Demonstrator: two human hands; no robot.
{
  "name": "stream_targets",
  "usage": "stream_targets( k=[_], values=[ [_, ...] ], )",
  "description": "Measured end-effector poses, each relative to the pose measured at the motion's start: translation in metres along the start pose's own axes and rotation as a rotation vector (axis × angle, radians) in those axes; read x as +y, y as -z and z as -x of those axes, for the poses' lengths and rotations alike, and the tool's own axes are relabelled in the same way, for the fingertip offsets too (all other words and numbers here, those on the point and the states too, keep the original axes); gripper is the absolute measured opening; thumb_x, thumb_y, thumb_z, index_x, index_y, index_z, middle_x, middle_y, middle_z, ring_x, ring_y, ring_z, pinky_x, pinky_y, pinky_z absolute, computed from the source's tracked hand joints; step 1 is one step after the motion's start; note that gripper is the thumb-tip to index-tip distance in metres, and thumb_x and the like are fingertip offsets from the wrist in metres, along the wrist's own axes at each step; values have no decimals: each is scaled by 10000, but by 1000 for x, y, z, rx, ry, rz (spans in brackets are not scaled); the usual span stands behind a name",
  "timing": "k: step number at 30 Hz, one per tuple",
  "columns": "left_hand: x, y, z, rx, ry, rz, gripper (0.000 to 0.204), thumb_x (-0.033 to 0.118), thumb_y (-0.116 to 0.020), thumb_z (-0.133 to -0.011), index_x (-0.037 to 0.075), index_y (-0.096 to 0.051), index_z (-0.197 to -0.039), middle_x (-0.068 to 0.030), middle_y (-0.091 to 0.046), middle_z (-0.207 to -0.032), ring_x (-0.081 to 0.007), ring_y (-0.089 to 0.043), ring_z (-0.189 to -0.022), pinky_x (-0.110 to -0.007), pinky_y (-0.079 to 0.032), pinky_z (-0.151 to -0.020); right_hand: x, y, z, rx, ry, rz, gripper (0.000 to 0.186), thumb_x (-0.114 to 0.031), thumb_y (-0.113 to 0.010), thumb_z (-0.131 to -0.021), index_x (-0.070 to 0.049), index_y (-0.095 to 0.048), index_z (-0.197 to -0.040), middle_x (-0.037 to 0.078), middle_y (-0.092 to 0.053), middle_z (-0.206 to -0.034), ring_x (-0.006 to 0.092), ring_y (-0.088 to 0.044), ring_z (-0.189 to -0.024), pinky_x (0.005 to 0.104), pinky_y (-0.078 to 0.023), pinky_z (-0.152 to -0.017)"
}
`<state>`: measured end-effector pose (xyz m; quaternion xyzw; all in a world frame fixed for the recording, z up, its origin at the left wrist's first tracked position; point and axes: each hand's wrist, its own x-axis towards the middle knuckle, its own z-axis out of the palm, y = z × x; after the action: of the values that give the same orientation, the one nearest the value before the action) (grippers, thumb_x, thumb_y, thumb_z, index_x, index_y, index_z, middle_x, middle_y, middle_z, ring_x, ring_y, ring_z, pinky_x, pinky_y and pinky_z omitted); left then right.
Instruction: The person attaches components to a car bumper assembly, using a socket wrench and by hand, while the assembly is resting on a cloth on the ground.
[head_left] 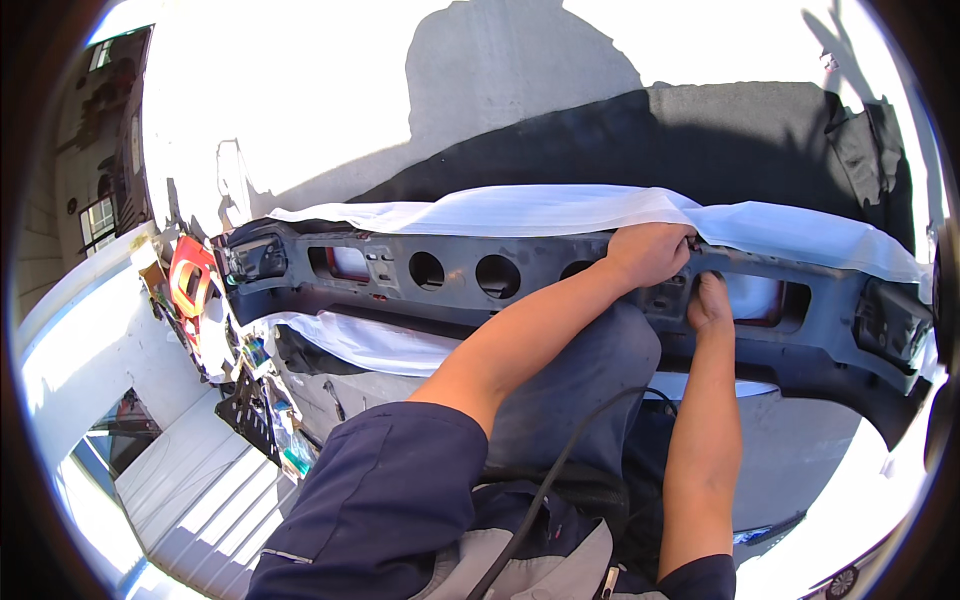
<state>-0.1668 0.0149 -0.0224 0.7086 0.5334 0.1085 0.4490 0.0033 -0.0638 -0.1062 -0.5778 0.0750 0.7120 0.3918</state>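
Note:
A long dark grey car bumper point(450, 258) lies across in front of me, its hollow inner side showing, with round holes and rectangular openings. My left hand point(650, 252) is closed at the bumper's upper edge, right of the middle. Its fingertips meet a small dark spot there, too small to name. Just below and to the right, my right hand point(710, 300) grips the bumper beside the right rectangular opening point(752, 297). That thumb points up, while the other fingers are mostly hidden. White sheeting point(560, 208) runs along the far edge.
A black mat point(740, 130) lies beyond the bumper on pale ground. At the left stand a red plastic frame point(190, 278) and assorted clutter. My knee point(570, 390) presses close to the bumper's near side. A black cable point(550, 470) runs over my lap.

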Motion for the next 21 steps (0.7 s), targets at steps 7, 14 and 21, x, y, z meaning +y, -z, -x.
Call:
stream_targets(
  k=[7,14,21],
  values=[
    [-1,-2,1,46,-28,-6,218,180,-546,-852,93,-701,-977,-125,-695,-863,-332,-664,-787,-445,-527,-701,1,18,-3,-19,1,-51,361,9,-540,-887,-9,-528,-1246,112,-613,-1198,249,-594,-1105,380,-472,-975],
    [-3,-3,2,60,-32,-12,220,185,-555,-844,94,-702,-981,-130,-695,-868,-332,-666,-787,-445,-529,-695,0,14,1,24,-16,4,357,24,-528,-882,-14,-520,-1237,108,-615,-1182,247,-608,-1072,378,-489,-954],
    [-2,-4,4,55,2,17,219,184,-567,-835,97,-706,-979,-129,-694,-861,-326,-670,-783,-437,-534,-682,2,15,-2,-54,-30,52,314,-86,-505,-949,-34,-563,-1253,97,-621,-1237,233,-597,-1135,383,-472,-981]
  ],
)
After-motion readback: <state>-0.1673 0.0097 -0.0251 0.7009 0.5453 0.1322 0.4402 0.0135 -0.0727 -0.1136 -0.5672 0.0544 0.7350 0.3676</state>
